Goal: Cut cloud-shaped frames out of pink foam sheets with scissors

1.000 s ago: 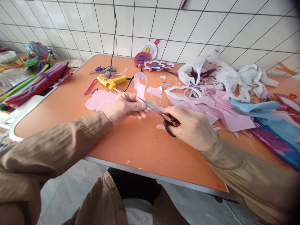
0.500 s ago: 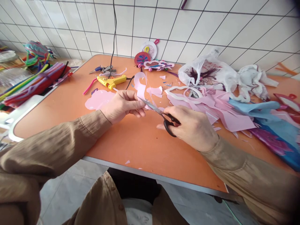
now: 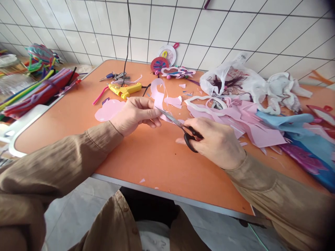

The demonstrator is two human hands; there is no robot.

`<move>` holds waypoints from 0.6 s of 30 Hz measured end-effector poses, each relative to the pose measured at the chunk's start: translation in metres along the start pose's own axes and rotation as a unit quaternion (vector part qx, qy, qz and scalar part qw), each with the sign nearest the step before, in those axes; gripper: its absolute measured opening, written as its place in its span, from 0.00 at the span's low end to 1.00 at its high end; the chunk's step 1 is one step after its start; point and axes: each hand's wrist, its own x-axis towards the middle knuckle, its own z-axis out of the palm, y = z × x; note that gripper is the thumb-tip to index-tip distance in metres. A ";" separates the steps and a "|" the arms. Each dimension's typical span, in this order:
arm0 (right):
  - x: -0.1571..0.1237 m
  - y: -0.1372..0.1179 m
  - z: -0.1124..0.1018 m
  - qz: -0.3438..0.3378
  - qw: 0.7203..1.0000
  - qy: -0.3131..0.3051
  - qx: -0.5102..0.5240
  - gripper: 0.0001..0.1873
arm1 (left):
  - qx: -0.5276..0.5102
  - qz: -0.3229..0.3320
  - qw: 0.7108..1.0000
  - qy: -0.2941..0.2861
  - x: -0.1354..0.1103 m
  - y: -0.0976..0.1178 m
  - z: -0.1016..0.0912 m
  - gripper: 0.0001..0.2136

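My left hand (image 3: 137,114) pinches a curved piece of pink paper (image 3: 158,97) between thumb and fingers, above the middle of the table. In my right hand (image 3: 216,141) is a pair of scissors (image 3: 178,122) with black handles. The blades look nearly together, and their tips touch or almost touch the pink piece beside my left thumb. Part of the held paper is hidden behind my fingers and the blades. A scalloped pink cutout (image 3: 108,111) lies left of my left hand.
On the orange table (image 3: 146,157), a yellow glue gun (image 3: 124,90) trails a cord. Keys (image 3: 119,76) lie behind it. Pink scraps (image 3: 264,130) and a white plastic bag (image 3: 232,75) spread rightward. Pipe cleaners (image 3: 44,92) sit at far left, round ornaments (image 3: 159,65) by the wall.
Both hands stay almost in place. The paper and scissors keep nearly the same position, and the whole view has shifted very slightly.
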 end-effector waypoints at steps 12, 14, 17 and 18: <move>0.000 0.001 0.000 0.003 1.000 -0.001 0.013 0.10 | -0.048 -0.017 0.998 -0.021 -0.001 -0.002 0.001 0.15; 0.000 0.001 0.001 0.003 1.000 0.001 0.014 0.09 | -0.050 -0.021 0.998 -0.020 -0.001 -0.002 0.001 0.14; -0.001 0.001 0.002 0.005 1.000 -0.001 0.017 0.08 | -0.041 -0.026 0.999 -0.019 -0.002 -0.003 0.002 0.14; -0.002 0.001 0.002 0.007 1.000 -0.003 0.017 0.07 | -0.036 -0.027 0.999 -0.018 -0.002 -0.003 0.001 0.13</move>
